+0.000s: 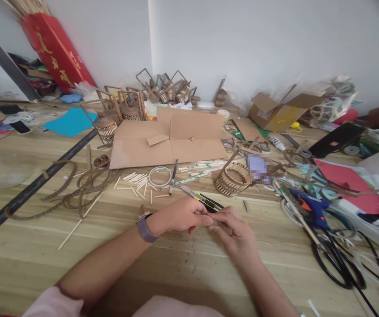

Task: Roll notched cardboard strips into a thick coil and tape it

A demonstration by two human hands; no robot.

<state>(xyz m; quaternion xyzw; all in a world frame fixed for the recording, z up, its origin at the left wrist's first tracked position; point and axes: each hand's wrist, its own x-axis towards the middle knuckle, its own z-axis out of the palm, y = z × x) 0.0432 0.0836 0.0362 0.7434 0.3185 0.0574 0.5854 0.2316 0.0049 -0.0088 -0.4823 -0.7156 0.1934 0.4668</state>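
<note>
Small brown piece [211, 215] sits right in the grip, too tiny to make out properly. Left to right: ridged, loopy brown strips [98, 193] well left, smooth pale sticks [138, 179] nearer, left hand [183, 215] pinching it thumb-to-finger, slim black-and-yellow cutter [211, 202] just beyond, right hand [237, 231] pinching too, round slatted basket [231, 188] behind, shiny blue glue gun [315, 210] well right.
</note>
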